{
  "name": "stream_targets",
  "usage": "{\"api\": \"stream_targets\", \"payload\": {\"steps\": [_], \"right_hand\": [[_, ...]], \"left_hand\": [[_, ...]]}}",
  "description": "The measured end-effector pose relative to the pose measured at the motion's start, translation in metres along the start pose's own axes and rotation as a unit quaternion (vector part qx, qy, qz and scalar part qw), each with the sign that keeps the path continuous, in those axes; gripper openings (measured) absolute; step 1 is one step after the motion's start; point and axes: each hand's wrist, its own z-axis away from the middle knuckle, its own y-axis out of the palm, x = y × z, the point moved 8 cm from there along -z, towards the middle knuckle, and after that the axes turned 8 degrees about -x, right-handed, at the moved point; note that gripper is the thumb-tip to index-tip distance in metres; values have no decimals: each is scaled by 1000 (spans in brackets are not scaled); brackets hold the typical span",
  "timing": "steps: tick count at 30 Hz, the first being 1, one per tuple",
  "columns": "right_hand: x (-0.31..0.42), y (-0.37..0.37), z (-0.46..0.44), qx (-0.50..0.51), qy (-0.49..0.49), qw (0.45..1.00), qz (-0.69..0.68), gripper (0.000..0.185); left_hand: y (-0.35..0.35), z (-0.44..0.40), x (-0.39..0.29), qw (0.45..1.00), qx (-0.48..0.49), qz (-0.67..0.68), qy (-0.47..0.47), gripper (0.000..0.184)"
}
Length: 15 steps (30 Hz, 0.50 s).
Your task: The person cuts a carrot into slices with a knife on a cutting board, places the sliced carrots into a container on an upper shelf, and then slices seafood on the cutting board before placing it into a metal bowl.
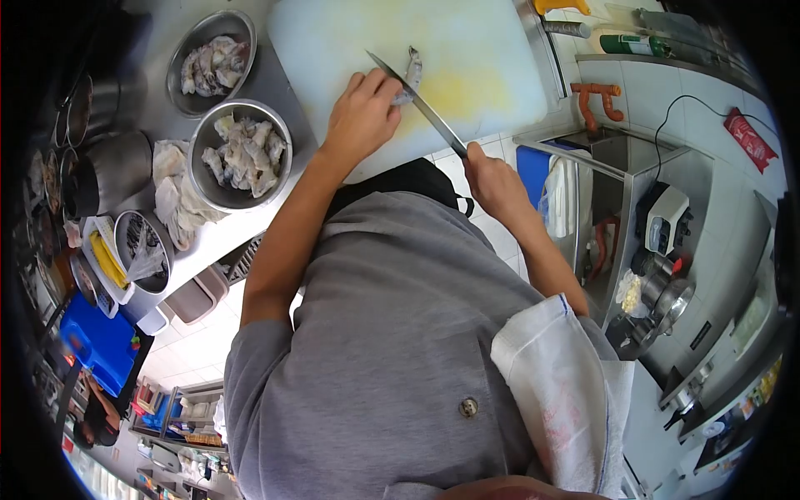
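My right hand (497, 183) grips a long kitchen knife (437, 122) by its handle, the blade slanting up and left over the white cutting board (333, 42). Under the curled fingers of my left hand (364, 117) is the near end of a thin, grey piece of raw seafood (415, 65). Its far part lies on the board beyond the blade. The blade passes close beside my left fingertips; whether it touches the piece I cannot tell. Left of the board, a metal bowl (218, 193) holds several pale raw pieces, and a second metal bowl (185, 98) behind it holds more.
A crumpled whitish cloth or bag (171, 192) lies beside the nearer bowl. Further left are a metal container (167, 279) with dark scraps and a large steel pot (112, 173). A metal-framed sink (625, 137) stands to the right. Another person (102, 417) is far off at lower left.
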Motion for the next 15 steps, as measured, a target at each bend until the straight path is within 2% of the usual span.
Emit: {"api": "stream_targets", "payload": {"steps": [2,7,11,12,14,15], "right_hand": [[-6,0,8,18,14,1000,0,12],[-10,-5,23,18,22,999,-14,17],[-16,-17,42,29,34,999,-19,14],[-17,-21,44,26,37,999,-21,14],[-17,-32,47,11,57,992,-116,17],[-18,-35,50,11,59,991,-117,17]], "left_hand": [[-2,2,1,1000,11,-5,8,18],[-11,2,14,997,-43,-53,-21,22],[-18,-9,21,995,-65,-72,0,23],[-17,-10,29,996,-59,-66,-28,22],[-13,-10,32,995,-49,-59,-55,22],[-10,-9,34,994,-54,-12,-96,24]]}}
